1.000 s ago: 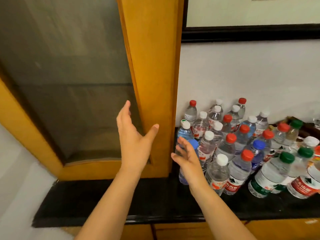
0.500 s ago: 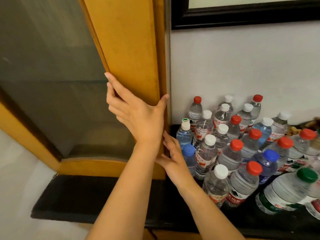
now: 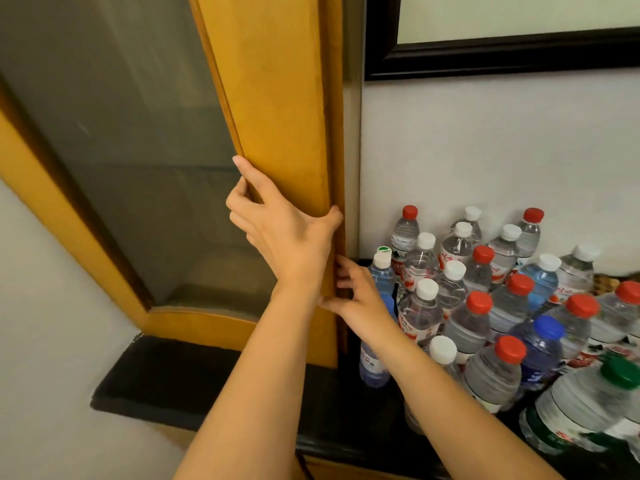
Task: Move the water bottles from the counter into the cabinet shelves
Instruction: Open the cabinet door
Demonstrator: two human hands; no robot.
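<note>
At nine o'clock of the crowd of water bottles (image 3: 485, 306), against the wooden frame of the cabinet door (image 3: 277, 98), both hands are at work on the wood. The left hand (image 3: 284, 233) lies over the door's right stile, its fingers curled round the inner edge beside the smoked glass pane (image 3: 121, 150) and its thumb hooked on the outer edge, so it grips the frame. Just below it, at about five o'clock, the right hand (image 3: 356, 296) has its fingertips bent against the same outer edge, pinching at the seam where the door meets the cabinet side. All the bottles stand on the black counter (image 3: 207, 386), well to the three o'clock side of the door, packed close together with red, white, blue and green caps; the nearest blue-tinted bottle (image 3: 375, 362) stands partly behind the right wrist. Above them at twelve o'clock hangs a dark picture frame (image 3: 485, 60) on the white wall.
</note>
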